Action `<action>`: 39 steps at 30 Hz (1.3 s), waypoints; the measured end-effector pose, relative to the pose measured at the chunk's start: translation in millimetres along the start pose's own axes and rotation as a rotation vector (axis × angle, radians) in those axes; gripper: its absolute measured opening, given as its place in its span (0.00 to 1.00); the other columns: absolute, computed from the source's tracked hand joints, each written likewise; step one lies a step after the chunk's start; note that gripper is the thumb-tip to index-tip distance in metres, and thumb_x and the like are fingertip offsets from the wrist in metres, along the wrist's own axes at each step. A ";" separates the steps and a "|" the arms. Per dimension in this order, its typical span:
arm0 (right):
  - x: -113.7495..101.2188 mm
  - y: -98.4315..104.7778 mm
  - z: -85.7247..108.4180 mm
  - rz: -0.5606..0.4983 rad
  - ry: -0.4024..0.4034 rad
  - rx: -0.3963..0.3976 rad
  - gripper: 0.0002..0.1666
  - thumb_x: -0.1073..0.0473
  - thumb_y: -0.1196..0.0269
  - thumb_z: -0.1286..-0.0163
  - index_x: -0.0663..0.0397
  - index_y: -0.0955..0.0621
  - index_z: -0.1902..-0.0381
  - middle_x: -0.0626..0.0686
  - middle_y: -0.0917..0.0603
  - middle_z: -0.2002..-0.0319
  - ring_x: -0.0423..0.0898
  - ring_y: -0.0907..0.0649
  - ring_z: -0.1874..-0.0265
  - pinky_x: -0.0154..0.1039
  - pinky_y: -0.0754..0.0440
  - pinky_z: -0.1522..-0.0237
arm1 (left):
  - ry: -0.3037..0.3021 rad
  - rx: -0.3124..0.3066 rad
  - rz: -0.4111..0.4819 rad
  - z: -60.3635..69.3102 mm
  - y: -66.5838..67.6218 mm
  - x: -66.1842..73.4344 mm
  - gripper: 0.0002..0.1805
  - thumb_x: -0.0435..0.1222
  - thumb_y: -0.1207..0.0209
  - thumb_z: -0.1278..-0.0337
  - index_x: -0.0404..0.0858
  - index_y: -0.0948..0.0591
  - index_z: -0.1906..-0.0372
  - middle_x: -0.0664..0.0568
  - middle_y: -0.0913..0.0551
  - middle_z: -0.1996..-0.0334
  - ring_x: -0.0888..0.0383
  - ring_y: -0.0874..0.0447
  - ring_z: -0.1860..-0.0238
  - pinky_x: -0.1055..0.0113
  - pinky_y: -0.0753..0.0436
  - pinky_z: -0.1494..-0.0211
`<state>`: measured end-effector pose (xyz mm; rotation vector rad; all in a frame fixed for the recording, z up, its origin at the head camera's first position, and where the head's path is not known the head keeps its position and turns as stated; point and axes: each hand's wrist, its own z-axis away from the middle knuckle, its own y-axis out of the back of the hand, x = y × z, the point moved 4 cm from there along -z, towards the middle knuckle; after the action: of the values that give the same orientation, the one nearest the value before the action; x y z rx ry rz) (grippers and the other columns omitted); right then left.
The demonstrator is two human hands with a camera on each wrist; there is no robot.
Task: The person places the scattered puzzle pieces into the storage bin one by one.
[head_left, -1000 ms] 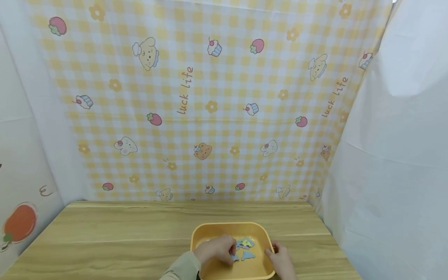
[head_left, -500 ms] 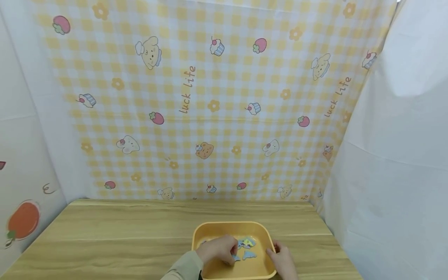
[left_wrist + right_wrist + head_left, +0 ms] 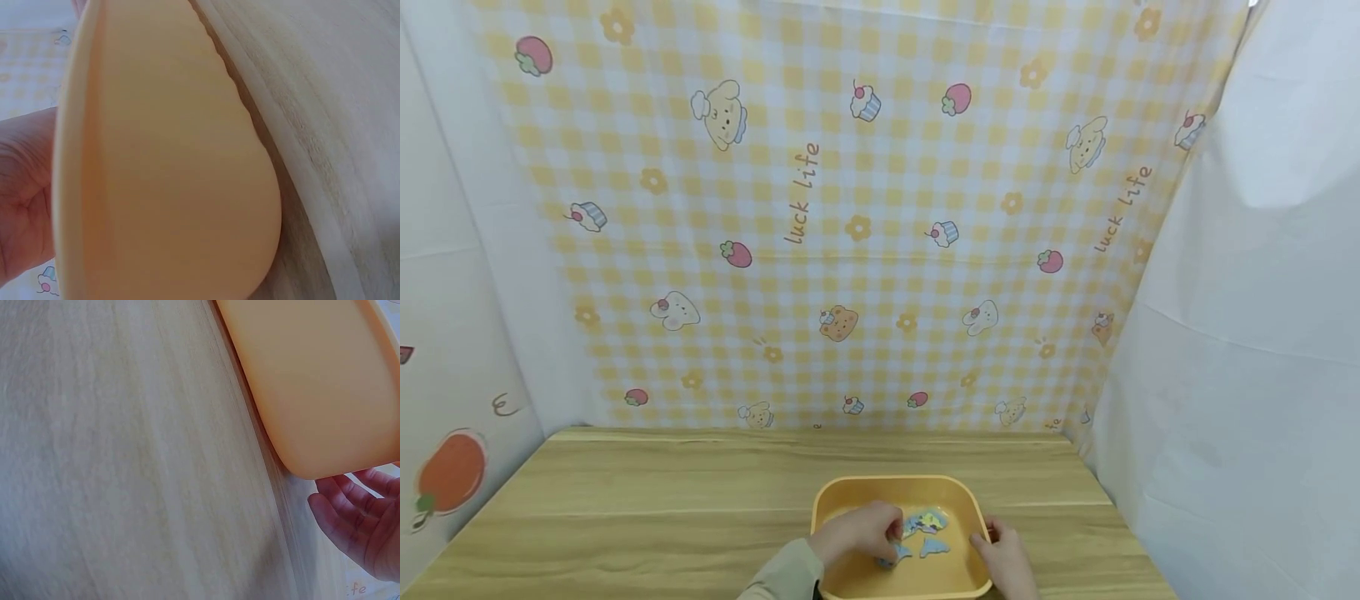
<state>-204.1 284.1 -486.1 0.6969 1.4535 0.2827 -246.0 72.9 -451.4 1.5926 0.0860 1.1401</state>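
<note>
A yellow-orange tray [image 3: 951,583] stands on the wooden table with several light blue, printed pieces inside, one of them a pointed blue piece [image 3: 934,547]. Reaching over the tray's left side, my left hand [image 3: 863,532] has its fingers bent down and pinches a small blue piece [image 3: 887,564] beside another blue one. A yellow-and-blue piece [image 3: 929,522] lies just beyond. My right hand [image 3: 1006,562] grips the tray's right rim, thumb at the inside edge and fingers outside. In the right wrist view, the fingers of my right hand [image 3: 359,515] meet the tray's outer wall [image 3: 312,394].
The wood-grain table [image 3: 662,508] extends left of the tray and beyond it. A yellow checked cloth [image 3: 880,283] with cartoon prints hangs behind the table, and white cloth [image 3: 1210,375] hangs at the right.
My left hand has shifted slightly left, showing more of the blue pieces near its fingertips. My right hand stays on the rim, and the camera view has moved a little.
</note>
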 end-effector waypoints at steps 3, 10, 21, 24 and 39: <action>4.9 -1.8 -2.2 -0.023 0.048 0.008 0.19 0.60 0.40 0.45 0.73 0.24 0.61 0.56 0.21 0.74 0.42 0.24 0.77 0.34 0.23 0.75 | -0.013 0.010 0.042 3.1 3.4 -1.5 0.09 0.26 0.38 0.63 0.35 0.25 0.73 0.56 0.27 0.77 0.69 0.38 0.77 0.78 0.32 0.73; 0.4 -0.8 0.0 -0.028 -0.016 -0.012 0.19 0.63 0.41 0.45 0.74 0.24 0.58 0.58 0.21 0.72 0.44 0.22 0.74 0.38 0.20 0.72 | -0.014 0.052 0.084 13.2 11.2 -9.6 0.08 0.28 0.36 0.59 0.36 0.24 0.71 0.55 0.25 0.74 0.68 0.32 0.73 0.76 0.28 0.68; -2.0 -1.3 1.5 -0.015 -0.038 -0.026 0.18 0.65 0.42 0.44 0.75 0.25 0.58 0.58 0.21 0.71 0.43 0.22 0.74 0.39 0.20 0.71 | -0.081 0.126 0.208 35.7 25.3 -24.8 0.08 0.27 0.38 0.56 0.32 0.25 0.69 0.49 0.23 0.71 0.68 0.29 0.72 0.76 0.26 0.68; -3.2 -1.1 1.6 -0.011 -0.035 -0.027 0.18 0.65 0.42 0.44 0.75 0.25 0.58 0.58 0.21 0.71 0.44 0.22 0.74 0.39 0.20 0.71 | -0.092 0.149 0.222 41.9 31.0 -29.7 0.08 0.27 0.38 0.56 0.32 0.25 0.68 0.48 0.23 0.70 0.68 0.29 0.72 0.76 0.26 0.68; -5.3 0.0 3.1 0.024 -0.028 -0.002 0.19 0.64 0.40 0.45 0.74 0.24 0.58 0.57 0.21 0.72 0.43 0.24 0.74 0.35 0.23 0.72 | -0.065 0.300 0.246 67.3 55.8 -39.3 0.09 0.30 0.39 0.52 0.33 0.24 0.64 0.47 0.22 0.66 0.53 0.25 0.64 0.73 0.24 0.63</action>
<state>-201.8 280.3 -482.0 0.7138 1.4193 0.2919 -247.5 -19.4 -425.7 1.9463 0.0193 1.3089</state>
